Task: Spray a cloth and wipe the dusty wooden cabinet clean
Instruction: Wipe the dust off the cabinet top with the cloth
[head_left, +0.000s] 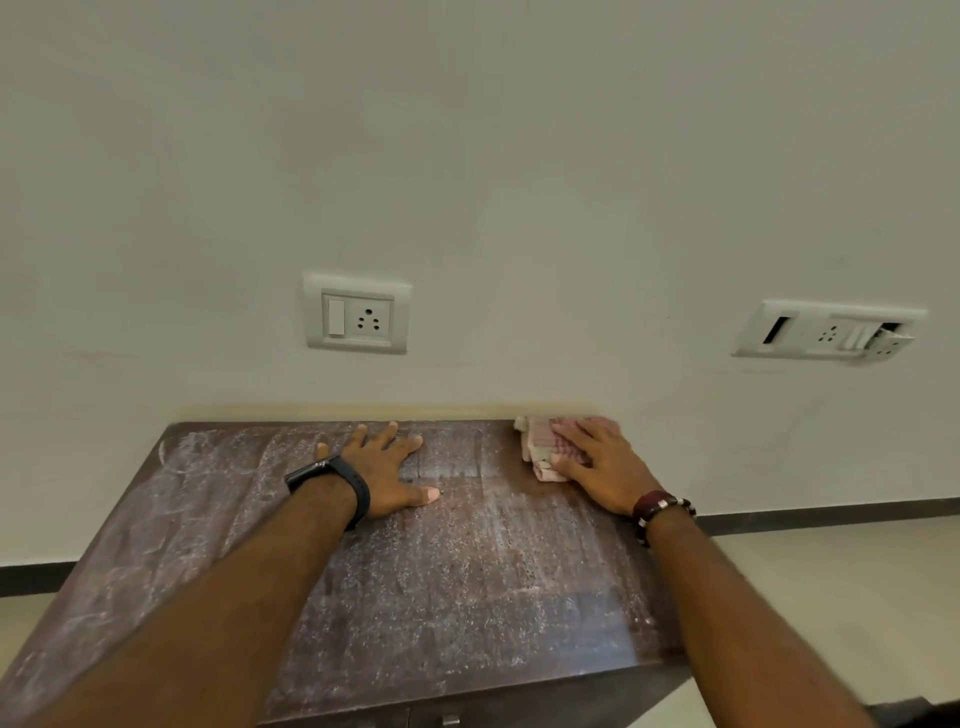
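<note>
Dim, even light; wide-angle edge distortion w/ soft focus.

A plain room in a home: a dusty wooden cabinet (441, 571) stands against a bare painted wall (467, 156), two socket plates (357, 315) above it, pale tiled floor (831, 597) and dark skirting (831, 514) beside it.

Both arms stretched forward over the cabinet (415, 571); left hand (387, 475) flat with fingers spread at its rear middle, right hand (605, 465) flat, fingers straight, near its rear right corner.
</note>
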